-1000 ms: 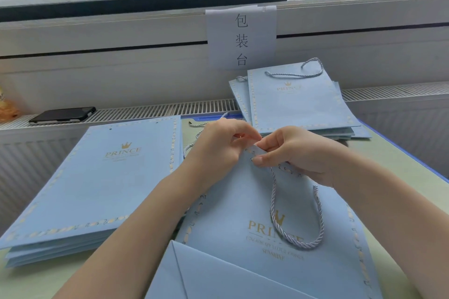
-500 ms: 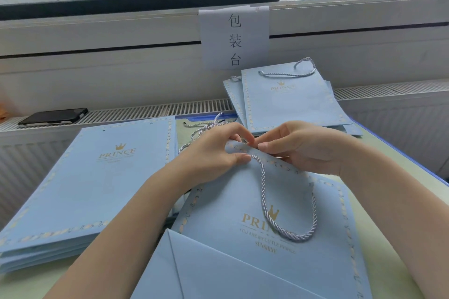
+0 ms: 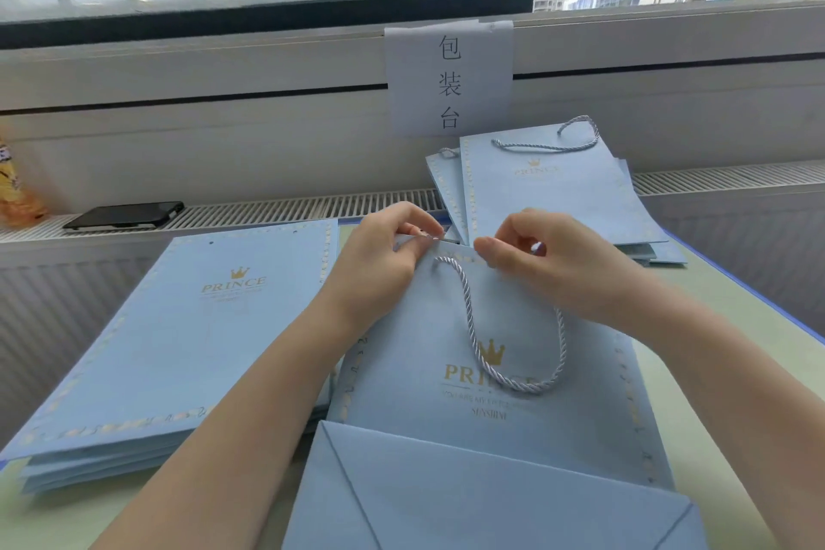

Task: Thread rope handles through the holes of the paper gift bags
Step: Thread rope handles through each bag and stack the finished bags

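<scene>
My left hand (image 3: 393,255) pinches flat pale-blue paper gift bag (image 3: 491,371) rim, steadying hole; right hand (image 3: 549,263) pinches twisted grey rope handle (image 3: 513,353) end there for threading.

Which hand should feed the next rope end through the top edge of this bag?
Probably the left hand: it pinches what looks like the rope tip right at the bag's top edge. The right hand grips that edge beside it, steadying the paper. The rope handle loop hangs below.

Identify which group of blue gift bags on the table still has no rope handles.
The stack of bags on the left: its top bag shows bare punched holes. The pile by the window and the bag under the hands carry rope handles.
</scene>
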